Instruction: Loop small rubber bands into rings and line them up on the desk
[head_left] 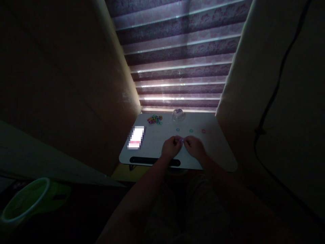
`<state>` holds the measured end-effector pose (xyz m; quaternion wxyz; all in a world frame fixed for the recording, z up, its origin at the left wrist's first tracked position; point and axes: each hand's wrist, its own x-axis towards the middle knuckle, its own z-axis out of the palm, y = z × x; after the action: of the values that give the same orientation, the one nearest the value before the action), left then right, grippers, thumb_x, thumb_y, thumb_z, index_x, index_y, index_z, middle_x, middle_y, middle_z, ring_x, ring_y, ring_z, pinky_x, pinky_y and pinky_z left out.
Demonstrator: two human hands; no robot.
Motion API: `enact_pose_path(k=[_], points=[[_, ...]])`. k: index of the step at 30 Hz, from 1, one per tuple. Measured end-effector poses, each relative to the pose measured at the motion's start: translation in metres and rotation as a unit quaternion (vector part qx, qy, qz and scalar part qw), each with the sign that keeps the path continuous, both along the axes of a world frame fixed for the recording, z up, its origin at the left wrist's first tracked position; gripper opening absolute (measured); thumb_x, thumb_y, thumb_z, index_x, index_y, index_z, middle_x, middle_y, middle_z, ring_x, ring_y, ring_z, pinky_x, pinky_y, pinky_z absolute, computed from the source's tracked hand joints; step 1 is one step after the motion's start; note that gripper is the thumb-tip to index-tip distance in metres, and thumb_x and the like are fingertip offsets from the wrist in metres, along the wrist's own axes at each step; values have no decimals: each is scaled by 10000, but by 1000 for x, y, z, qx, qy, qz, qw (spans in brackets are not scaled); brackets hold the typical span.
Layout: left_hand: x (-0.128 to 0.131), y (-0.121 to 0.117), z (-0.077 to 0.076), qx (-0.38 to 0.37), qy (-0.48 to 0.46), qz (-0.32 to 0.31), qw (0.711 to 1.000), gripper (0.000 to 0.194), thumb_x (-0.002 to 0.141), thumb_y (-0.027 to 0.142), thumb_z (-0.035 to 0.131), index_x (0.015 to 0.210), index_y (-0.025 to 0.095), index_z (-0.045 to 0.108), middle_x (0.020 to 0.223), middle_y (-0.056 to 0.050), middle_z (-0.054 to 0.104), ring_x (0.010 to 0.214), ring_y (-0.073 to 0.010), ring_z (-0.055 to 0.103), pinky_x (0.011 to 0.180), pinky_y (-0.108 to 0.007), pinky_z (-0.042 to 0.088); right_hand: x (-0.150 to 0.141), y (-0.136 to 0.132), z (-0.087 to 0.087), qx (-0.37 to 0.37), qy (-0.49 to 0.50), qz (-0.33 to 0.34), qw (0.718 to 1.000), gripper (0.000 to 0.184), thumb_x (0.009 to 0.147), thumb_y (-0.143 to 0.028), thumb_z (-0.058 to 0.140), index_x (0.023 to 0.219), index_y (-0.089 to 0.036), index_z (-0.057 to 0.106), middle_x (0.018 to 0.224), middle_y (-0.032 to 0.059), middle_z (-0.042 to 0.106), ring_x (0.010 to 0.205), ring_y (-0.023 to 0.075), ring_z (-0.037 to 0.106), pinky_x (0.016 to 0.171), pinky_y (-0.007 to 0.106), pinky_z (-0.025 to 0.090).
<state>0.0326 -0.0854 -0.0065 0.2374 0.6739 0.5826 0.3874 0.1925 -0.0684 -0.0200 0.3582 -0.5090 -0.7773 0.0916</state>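
Observation:
Over the white lap table (162, 135) my left hand (172, 147) and my right hand (194, 147) meet, fingers pinched. A small purple band (181, 140) shows between their fingertips, and both hands hold it. Its exact form is too small and dark to make out. Just beyond my hands lie a blue ring-shaped band (178, 129), a green one (191, 130) and a red one (203, 130), spaced out in a row. A loose pile of many-coloured bands (154, 119) sits at the far left of the tabletop.
A clear round container (178, 115) stands at the table's far edge. To the left lies a phone (136, 137) with a lit, blurred screen. A black slot strip (142, 160) runs along the near edge. Beyond is a window blind (180, 67); a green basket (27, 200) stands lower left.

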Motion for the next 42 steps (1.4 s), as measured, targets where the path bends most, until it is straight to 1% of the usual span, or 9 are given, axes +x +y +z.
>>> enact_pose_path(k=[3,7,12,21,28,31,35,37,42], points=[[0,-1,2,-10,10,1,1000,203,831,334,594,960,202,678,840,-19,710,722,-130,623,694,-242,461,-1,0,0,-4,-7,-8,1000,193,875,-309,502,756,-209,616,710,28,608,667,151,522,644,267,358],[0,-2,4,-13,28,-2,1000,176,820,323,604,924,199,672,801,-15,701,703,-129,619,650,-230,437,-1,-1,1,-9,-30,-4,999,210,877,-336,511,739,-207,603,693,26,597,655,150,511,625,264,340],[-2,-3,5,-7,43,-4,999,203,820,377,605,887,194,662,763,-12,685,671,-135,604,618,-233,418,0,-2,3,-5,-48,5,999,199,866,-304,520,703,-205,577,689,26,594,659,150,507,623,266,323],[-1,-1,1,1,39,4,999,187,834,374,590,871,197,636,769,-5,677,665,-128,588,610,-232,395,-2,-3,5,-2,-35,-4,999,235,875,-319,511,683,-204,585,665,23,582,641,148,498,616,273,322],[-1,0,-1,-4,54,10,998,191,835,378,576,865,195,619,771,-8,668,672,-135,582,622,-242,406,-1,-3,4,6,-21,-15,1000,215,869,-304,509,695,-206,590,681,29,592,658,154,510,638,278,340],[-1,0,0,-5,48,3,999,203,837,381,568,884,191,621,776,-7,666,678,-129,580,630,-238,418,-1,-3,3,1,-17,-12,1000,197,862,-287,508,705,-207,597,690,29,594,670,156,516,643,277,342],[-1,-1,0,19,9,-30,999,223,841,376,578,966,201,635,826,-2,683,717,-117,595,669,-226,438,0,-2,2,-1,-25,-7,1000,229,882,-323,492,717,-207,600,697,28,593,669,155,515,637,275,335],[-1,-1,0,25,2,-37,999,231,851,388,573,975,207,648,832,-2,689,714,-115,597,666,-224,435,0,-1,2,-2,-32,-10,999,229,881,-324,493,713,-205,592,690,27,587,659,153,508,628,276,328],[0,-2,2,23,37,-24,999,276,861,450,559,870,193,660,758,-9,675,663,-119,576,631,-229,407,0,-1,2,3,-37,-14,999,225,870,-314,508,683,-204,570,670,25,572,646,152,496,626,277,325]])
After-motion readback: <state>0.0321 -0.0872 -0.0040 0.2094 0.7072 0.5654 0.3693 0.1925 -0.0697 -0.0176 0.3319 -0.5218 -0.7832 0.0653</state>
